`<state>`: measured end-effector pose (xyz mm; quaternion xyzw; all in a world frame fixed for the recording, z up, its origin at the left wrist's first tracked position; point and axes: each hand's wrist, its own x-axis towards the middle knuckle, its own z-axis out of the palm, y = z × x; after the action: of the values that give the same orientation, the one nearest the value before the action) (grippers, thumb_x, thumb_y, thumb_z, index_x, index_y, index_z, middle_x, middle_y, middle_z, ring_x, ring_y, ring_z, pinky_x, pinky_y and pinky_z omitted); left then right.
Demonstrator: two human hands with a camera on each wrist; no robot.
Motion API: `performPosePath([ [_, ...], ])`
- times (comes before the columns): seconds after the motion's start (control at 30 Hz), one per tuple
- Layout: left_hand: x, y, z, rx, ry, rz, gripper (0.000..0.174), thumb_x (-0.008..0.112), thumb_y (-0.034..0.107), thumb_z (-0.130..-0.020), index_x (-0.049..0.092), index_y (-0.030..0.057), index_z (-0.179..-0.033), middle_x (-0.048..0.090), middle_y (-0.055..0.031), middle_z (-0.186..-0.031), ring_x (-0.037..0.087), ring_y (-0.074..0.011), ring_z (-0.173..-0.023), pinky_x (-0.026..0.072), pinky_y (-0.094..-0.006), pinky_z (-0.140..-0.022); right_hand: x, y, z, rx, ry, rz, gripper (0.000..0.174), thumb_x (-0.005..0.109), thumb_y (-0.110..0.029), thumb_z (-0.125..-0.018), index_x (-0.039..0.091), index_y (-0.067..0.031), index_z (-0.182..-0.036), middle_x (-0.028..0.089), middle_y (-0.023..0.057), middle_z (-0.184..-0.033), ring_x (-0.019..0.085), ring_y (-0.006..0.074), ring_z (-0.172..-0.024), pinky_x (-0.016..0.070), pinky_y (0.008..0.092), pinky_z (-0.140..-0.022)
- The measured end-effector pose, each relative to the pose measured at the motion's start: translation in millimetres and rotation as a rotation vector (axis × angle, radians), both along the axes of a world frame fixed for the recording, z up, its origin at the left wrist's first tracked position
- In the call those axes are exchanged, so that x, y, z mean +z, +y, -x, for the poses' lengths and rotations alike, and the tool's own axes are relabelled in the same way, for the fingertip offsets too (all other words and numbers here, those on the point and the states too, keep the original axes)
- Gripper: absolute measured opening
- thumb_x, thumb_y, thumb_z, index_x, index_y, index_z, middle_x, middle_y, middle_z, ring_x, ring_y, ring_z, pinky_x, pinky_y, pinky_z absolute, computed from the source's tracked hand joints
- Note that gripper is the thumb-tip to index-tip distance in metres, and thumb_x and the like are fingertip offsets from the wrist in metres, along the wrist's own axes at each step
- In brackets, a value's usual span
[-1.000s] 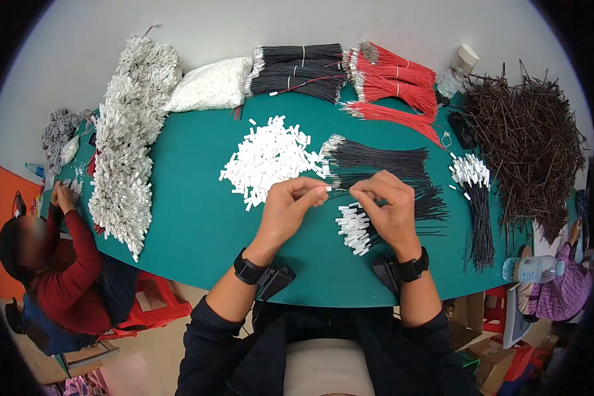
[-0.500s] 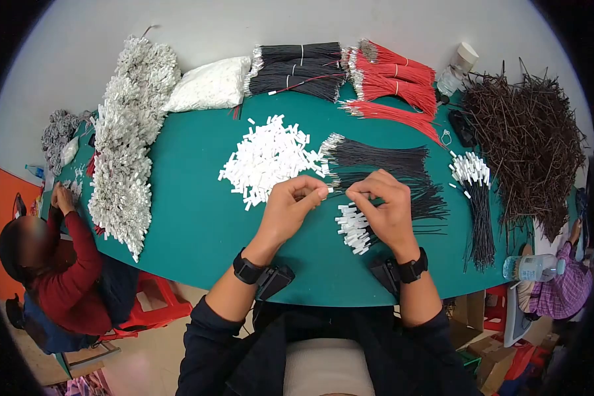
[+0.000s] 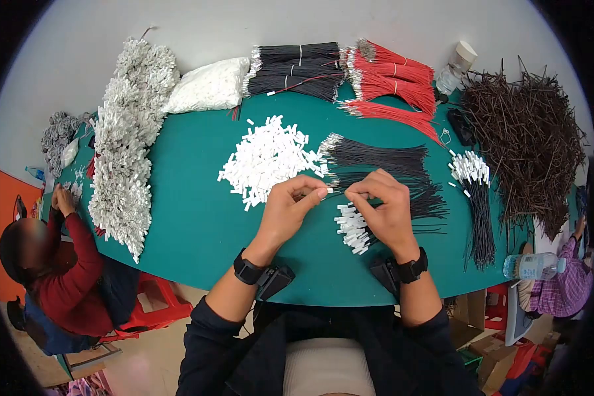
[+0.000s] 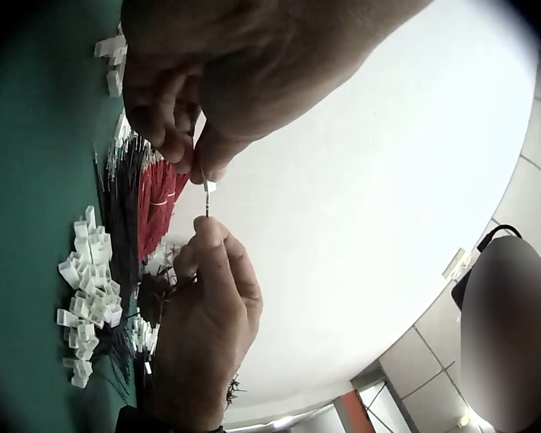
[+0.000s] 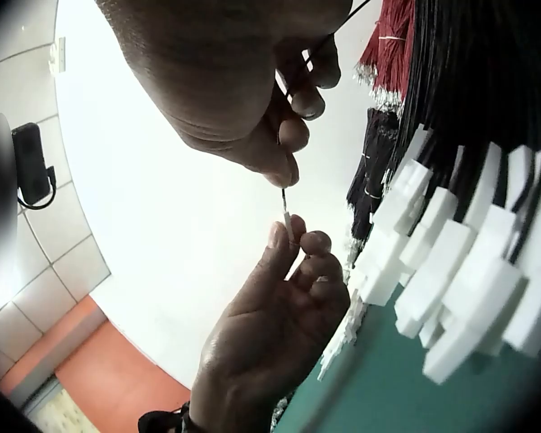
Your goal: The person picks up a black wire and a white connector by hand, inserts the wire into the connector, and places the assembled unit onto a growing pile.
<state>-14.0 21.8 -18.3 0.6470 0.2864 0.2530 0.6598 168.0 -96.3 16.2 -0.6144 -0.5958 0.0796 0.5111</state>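
Note:
Between thumb and forefinger, my left hand (image 3: 287, 208) pinches a small white connector housing (image 3: 329, 191) over the middle of the table. Facing it, my right hand (image 3: 386, 201) pinches a thin black wire (image 5: 332, 34) near its end. The wire's tip (image 4: 207, 206) points at the housing, and in the right wrist view it meets the housing right at the left fingertips. How far the tip sits inside cannot be told. Below the right hand lies a bunch of black wires with white housings (image 3: 354, 230). Loose black wires (image 3: 379, 158) lie just beyond it.
A heap of loose white housings (image 3: 267, 158) lies left of centre on the green table (image 3: 191, 198). Behind are a white bag (image 3: 211, 84), black bundles (image 3: 297, 69) and red bundles (image 3: 396, 79). Dark wires pile (image 3: 521, 145) at right, near a bottle (image 3: 534, 266). Another person (image 3: 66, 277) sits at left.
My right hand has shifted slightly left, closer to the white housing. The left hand stays almost where it was, still pinching the housing.

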Motion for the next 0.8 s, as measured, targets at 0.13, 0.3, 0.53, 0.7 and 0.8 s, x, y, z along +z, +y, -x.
performPosePath([
  [0.13,2.2,-2.0,-0.1,-0.002,-0.003,-0.021,0.016,0.073,0.015,-0.099,0.074,-0.0002,-0.105,0.069,0.0021,-0.085,0.058,-0.0038,-0.078,0.0462,-0.0211,-0.071,1.3,0.1,1.4,0.004,0.007,0.012,0.005,0.078,-0.001,-0.081,0.074,-0.0031,-0.083,0.067,0.0067,-0.075,0.059,0.0242,-0.07,0.0461,0.0355,-0.064],
  [0.3,0.1,-7.1,-4.0,0.036,-0.038,-0.098,0.012,0.073,0.011,-0.098,0.074,0.0001,-0.102,0.069,0.002,-0.087,0.058,-0.0037,-0.078,0.0456,-0.0211,-0.07,-0.1,0.3,1.3,-0.002,0.05,0.03,0.005,0.078,-0.002,-0.082,0.074,-0.0023,-0.084,0.065,0.0067,-0.073,0.056,0.0225,-0.067,0.0451,0.0349,-0.063],
  [0.53,-2.1,-8.9,-6.0,0.053,-0.098,-0.121,0.011,0.075,0.011,-0.097,0.075,0.0003,-0.1,0.068,0.0008,-0.087,0.059,-0.0052,-0.077,0.0471,-0.0228,-0.07,-2.2,0.9,1.9,0.023,0.084,0.063,0.006,0.08,-0.004,-0.081,0.074,-0.0024,-0.084,0.066,0.006,-0.072,0.056,0.0211,-0.066,0.0447,0.0344,-0.066],
  [0.7,-5.0,-9.5,-7.2,0.045,-0.073,-0.113,0.012,0.076,0.011,-0.096,0.075,-0.0005,-0.098,0.068,-0.0002,-0.085,0.061,-0.006,-0.075,0.0482,-0.0242,-0.069,-4.9,0.5,-1.1,0.015,0.082,0.064,0.006,0.08,-0.005,-0.082,0.075,-0.0037,-0.084,0.067,0.005,-0.074,0.058,0.0202,-0.067,0.0441,0.034,-0.069],
  [0.8,-8.1,-9.8,-7.5,0.059,-0.085,-0.104,0.012,0.076,0.011,-0.095,0.075,-0.0007,-0.098,0.068,0.0003,-0.085,0.06,-0.0056,-0.075,0.0472,-0.0244,-0.068,-5.6,1.0,0.2,0.013,0.062,0.082,0.006,0.08,-0.006,-0.082,0.075,-0.0045,-0.084,0.068,0.0044,-0.075,0.058,0.0198,-0.067,0.0435,0.0339,-0.071],
])
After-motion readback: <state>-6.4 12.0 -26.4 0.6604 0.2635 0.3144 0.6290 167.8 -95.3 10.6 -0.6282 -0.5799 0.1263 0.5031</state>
